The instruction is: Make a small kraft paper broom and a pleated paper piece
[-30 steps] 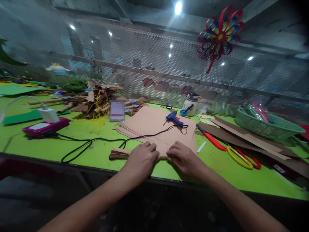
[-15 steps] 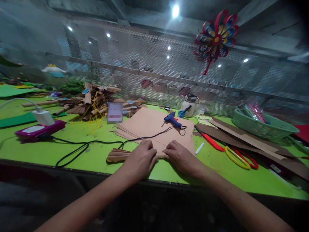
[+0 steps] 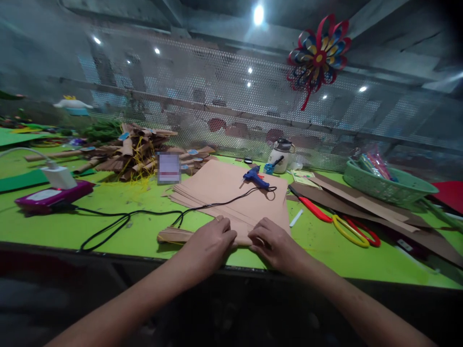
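Both hands grip the near edge of a sheet of brown kraft paper (image 3: 240, 236) at the front of the table. My left hand (image 3: 214, 239) has its fingers closed on the folded or rolled edge. A short gap away, my right hand (image 3: 274, 241) pinches the same edge with curled fingers. Under and behind lies a stack of kraft paper (image 3: 213, 180). On the stack rests a blue glue gun (image 3: 256, 178), its black cord (image 3: 217, 204) running left across the sheets. Left of my left hand is a pleated brown paper bundle (image 3: 173, 235), partly hidden by my forearm.
Red-and-yellow-handled scissors (image 3: 349, 231) lie right, beside brown paper strips (image 3: 361, 205) and a green basket (image 3: 390, 188). A purple power strip (image 3: 54, 196) sits left. Behind are a heap of brown paper pieces (image 3: 130, 152), a bottle (image 3: 280, 156) and a mesh screen (image 3: 217, 91).
Both hands have drawn slightly nearer the table's front edge, with the held paper edge between them. The whole view has shifted a little; the glue gun and scissors stay where they lay.
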Demonstrator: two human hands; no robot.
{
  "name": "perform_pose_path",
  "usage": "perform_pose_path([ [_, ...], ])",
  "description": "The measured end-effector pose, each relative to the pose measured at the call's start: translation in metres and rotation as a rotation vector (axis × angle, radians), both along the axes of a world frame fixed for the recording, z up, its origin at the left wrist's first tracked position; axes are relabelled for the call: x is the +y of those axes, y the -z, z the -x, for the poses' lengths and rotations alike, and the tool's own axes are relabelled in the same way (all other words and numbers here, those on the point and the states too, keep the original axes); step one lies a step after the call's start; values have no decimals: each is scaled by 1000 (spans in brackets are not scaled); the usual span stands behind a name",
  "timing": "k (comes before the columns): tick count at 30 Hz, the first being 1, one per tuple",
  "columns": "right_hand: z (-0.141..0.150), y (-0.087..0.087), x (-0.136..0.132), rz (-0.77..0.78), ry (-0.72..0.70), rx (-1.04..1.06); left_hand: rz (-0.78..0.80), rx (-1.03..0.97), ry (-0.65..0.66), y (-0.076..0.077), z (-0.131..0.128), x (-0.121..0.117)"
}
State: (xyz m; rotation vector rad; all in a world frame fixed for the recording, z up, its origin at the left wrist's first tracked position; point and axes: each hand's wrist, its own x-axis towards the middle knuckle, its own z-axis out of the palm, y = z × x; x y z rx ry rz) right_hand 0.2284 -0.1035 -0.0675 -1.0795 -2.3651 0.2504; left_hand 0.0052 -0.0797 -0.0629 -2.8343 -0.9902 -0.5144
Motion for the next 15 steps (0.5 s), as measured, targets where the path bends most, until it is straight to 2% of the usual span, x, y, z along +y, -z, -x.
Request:
perform_pose_path([
  [7, -1, -6, 9, 18, 15, -49, 18, -46, -43, -4, -4, 6],
  [12, -3, -8, 16, 59, 21, -90, -39, 35, -86, -9, -7, 5],
  [15, -3, -8, 19, 106, 39, -30, -29, 50, -74, -9, -7, 4],
])
